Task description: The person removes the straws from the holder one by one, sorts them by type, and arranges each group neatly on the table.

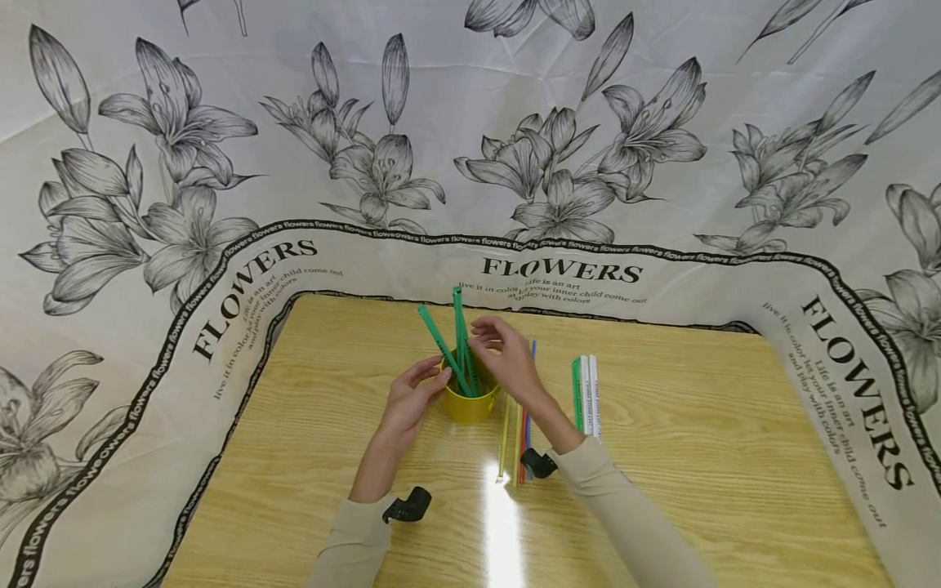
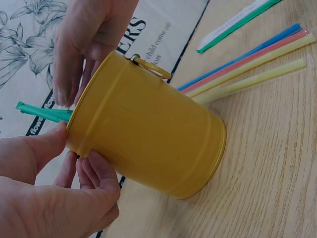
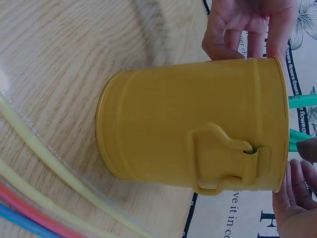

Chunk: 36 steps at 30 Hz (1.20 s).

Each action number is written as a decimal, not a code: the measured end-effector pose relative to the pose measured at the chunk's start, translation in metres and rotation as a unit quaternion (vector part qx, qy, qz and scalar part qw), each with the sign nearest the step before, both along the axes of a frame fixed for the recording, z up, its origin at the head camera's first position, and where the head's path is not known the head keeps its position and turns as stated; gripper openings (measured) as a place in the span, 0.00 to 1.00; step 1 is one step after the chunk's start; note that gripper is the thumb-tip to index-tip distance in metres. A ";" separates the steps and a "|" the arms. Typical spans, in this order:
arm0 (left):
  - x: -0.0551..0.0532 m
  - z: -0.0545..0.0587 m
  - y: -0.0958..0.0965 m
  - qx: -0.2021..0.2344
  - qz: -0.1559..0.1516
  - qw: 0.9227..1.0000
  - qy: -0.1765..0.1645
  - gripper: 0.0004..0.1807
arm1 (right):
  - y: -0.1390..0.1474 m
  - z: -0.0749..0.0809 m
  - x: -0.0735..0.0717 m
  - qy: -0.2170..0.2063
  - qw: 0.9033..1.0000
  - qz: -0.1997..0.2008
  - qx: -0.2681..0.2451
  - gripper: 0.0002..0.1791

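Observation:
A yellow metal bucket point(image 1: 469, 410) stands upright on the table, with several green wrapped straws point(image 1: 436, 336) leaning up out of it. My left hand point(image 1: 408, 400) holds the bucket's left side near the rim; in the left wrist view its thumb lies at the rim and its fingers rest against the outer wall. Over the right side of the rim is my right hand point(image 1: 509, 359), fingers loosely bent close to the green straws, with nothing plainly gripped. A small folded handle point(image 3: 213, 158) shows on the bucket's wall in the right wrist view.
Right of the bucket lie yellow straws point(image 1: 503, 441), a red straw point(image 1: 523, 449) and a blue straw point(image 2: 247, 54), side by side. Farther right, a green straw point(image 1: 577, 392) lies beside white-wrapped ones point(image 1: 590, 392). A flower-printed cloth point(image 1: 397, 269) hangs behind the wooden table point(image 1: 698, 457).

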<state>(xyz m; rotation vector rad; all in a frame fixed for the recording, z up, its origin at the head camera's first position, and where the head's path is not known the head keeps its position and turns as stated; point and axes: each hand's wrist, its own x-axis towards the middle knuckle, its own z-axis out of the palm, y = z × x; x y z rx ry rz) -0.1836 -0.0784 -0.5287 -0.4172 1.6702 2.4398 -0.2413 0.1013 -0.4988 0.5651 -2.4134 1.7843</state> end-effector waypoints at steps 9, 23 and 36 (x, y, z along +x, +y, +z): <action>0.001 0.000 0.000 0.002 -0.003 1.000 0.002 0.22 | -0.008 -0.001 -0.003 0.008 0.999 -0.004 0.042 0.15; 0.001 0.000 -0.001 0.000 -0.008 1.000 0.003 0.24 | -0.002 0.005 -0.002 -0.020 0.999 -0.021 0.039 0.14; 0.002 0.003 -0.001 0.002 -0.005 1.000 -0.005 0.22 | 0.024 0.020 -0.001 -0.049 0.997 -0.048 -0.034 0.17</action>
